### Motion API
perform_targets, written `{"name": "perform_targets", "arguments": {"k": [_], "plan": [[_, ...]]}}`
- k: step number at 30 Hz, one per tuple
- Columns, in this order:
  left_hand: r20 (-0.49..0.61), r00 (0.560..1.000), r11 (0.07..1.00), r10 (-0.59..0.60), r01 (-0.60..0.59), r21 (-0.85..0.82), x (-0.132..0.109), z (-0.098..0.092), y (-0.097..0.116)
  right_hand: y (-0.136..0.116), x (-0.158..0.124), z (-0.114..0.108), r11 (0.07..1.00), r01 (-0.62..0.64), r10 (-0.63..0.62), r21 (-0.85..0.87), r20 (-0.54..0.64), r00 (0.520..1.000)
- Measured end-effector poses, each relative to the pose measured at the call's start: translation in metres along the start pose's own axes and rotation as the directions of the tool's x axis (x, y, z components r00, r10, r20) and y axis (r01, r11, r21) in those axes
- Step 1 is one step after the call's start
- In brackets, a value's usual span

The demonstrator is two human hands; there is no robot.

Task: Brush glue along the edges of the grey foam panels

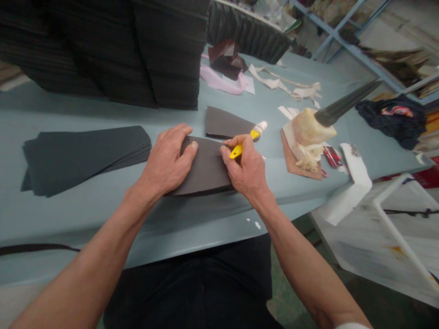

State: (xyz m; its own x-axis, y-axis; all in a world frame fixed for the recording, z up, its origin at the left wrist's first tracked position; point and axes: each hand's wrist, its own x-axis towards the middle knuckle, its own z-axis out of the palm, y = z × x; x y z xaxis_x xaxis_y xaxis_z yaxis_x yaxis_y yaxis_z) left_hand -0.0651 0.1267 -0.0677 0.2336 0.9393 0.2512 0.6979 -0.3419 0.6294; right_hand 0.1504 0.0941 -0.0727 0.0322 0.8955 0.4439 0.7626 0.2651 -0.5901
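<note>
A stack of dark grey cut panels (207, 169) lies on the table in front of me. My left hand (171, 160) grips its left end, thumb on top and fingers over the far-left edge. At the right end, my right hand (247, 164) is closed round a yellow-handled brush (237, 151), whose whitish head points away to the upper right. The thumb and fingertips of that hand also touch the panels' right edge. Just beyond lies another small dark stack (228, 122). To the left, thin dark panels (85, 155) are fanned out.
Tall black stacks (164, 50) rise at the back left. On the right, a whitish block with a dark cone-shaped piece (346, 105) sits on a brown board (302, 170). A red packet (332, 156), a white strip (355, 183) and fabric scraps (226, 80) lie around the blue-grey table (171, 228).
</note>
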Motion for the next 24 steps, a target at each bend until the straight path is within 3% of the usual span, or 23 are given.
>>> {"name": "perform_targets", "arguments": {"k": [5, 9, 14, 20, 24], "plan": [[-0.077, 0.997, 0.974, -0.023, 0.005, -0.226, -0.009, -0.013, -0.012, 0.003, 0.001, 0.001, 0.999, 0.043, -0.043, -0.002, 0.014, 0.999], [-0.128, 0.991, 0.958, -0.034, -0.004, -0.288, -0.042, -0.016, -0.023, 0.006, 0.003, 0.004, 0.995, 0.103, -0.103, -0.016, -0.014, 0.995], [-0.112, 0.994, 0.946, 0.018, -0.053, -0.32, -0.078, -0.007, -0.029, 0.004, 0.004, 0.003, 0.997, 0.058, -0.058, -0.054, 0.0, 0.998], [-0.198, 0.972, 0.952, 0.125, -0.174, -0.252, -0.077, 0.003, -0.021, 0.002, 0.003, -0.002, 0.998, 0.035, -0.034, -0.051, 0.012, 0.999], [-0.248, 0.962, 0.943, 0.112, -0.181, -0.278, -0.073, 0.009, -0.02, 0.002, -0.002, -0.009, 0.999, 0.035, -0.034, -0.026, 0.028, 0.999]]}}
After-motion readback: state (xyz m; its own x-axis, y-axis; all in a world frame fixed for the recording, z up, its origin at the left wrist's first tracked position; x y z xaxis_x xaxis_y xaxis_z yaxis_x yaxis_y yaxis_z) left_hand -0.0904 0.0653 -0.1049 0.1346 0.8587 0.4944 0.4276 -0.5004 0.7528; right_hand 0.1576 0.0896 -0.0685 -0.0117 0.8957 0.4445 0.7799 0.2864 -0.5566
